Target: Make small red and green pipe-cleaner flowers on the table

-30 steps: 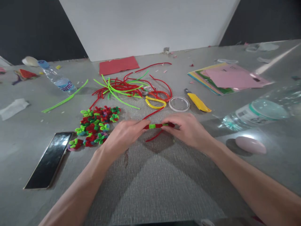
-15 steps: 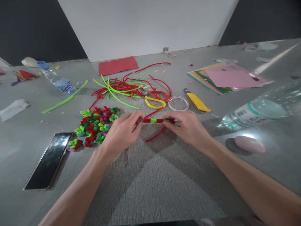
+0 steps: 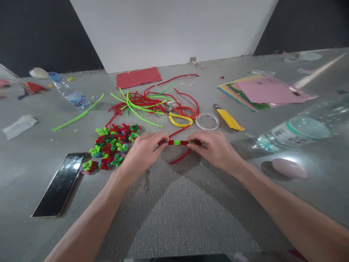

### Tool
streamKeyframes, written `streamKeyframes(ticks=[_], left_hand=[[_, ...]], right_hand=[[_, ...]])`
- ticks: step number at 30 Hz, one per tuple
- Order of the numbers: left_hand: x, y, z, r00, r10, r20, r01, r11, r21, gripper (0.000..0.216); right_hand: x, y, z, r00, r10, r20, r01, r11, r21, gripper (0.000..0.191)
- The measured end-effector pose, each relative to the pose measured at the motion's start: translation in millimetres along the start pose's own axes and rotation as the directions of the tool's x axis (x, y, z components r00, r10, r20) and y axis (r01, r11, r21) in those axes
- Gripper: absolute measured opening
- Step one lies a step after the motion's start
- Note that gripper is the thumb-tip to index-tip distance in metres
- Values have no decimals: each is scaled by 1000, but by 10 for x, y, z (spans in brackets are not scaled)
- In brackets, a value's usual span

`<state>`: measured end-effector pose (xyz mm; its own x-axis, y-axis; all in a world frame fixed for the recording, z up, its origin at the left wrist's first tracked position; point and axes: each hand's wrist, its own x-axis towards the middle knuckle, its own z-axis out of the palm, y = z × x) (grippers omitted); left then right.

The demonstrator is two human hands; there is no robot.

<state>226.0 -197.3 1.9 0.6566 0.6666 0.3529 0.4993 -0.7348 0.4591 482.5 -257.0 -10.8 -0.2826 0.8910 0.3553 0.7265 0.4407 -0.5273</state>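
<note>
Between my two hands stretches a rod wrapped in red and green pipe cleaner, held level above the table. The fingers of my left hand pinch its left end. At the other end, my right hand grips it between thumb and fingers, which hide part of it. A loose red pipe cleaner trails below the rod. Beside my left hand lies a cluster of small red and green pipe-cleaner flowers. Scissors with yellow and red handles rest just beyond the rod, touching a pile of red and green pipe cleaners.
A roll of clear tape and a yellow utility knife lie beyond my right hand. Bottles stand or lie at left and right. A phone lies left; coloured paper is at back right.
My left hand has shifted slightly right along the rod, so a shorter stretch shows between my hands. The view has tilted a little.
</note>
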Motion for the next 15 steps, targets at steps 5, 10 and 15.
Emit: streamKeyframes(ticks=[5, 10, 15], left_hand=[[-5, -23, 66, 1000, -4, 13, 3, 999, 38, 20], [9, -71, 80, 999, 33, 10, -34, 994, 104, 11], [11, -107, 83, 1000, -4, -9, 5, 986, 165, 12]], right_hand=[[13, -28, 14, 999, 42, -13, -42, 999, 16, 5], [17, -19, 25, 999, 40, 4, -40, 998, 39, 14], [16, 28, -4, 988, 147, -46, -141, 984, 111, 17]])
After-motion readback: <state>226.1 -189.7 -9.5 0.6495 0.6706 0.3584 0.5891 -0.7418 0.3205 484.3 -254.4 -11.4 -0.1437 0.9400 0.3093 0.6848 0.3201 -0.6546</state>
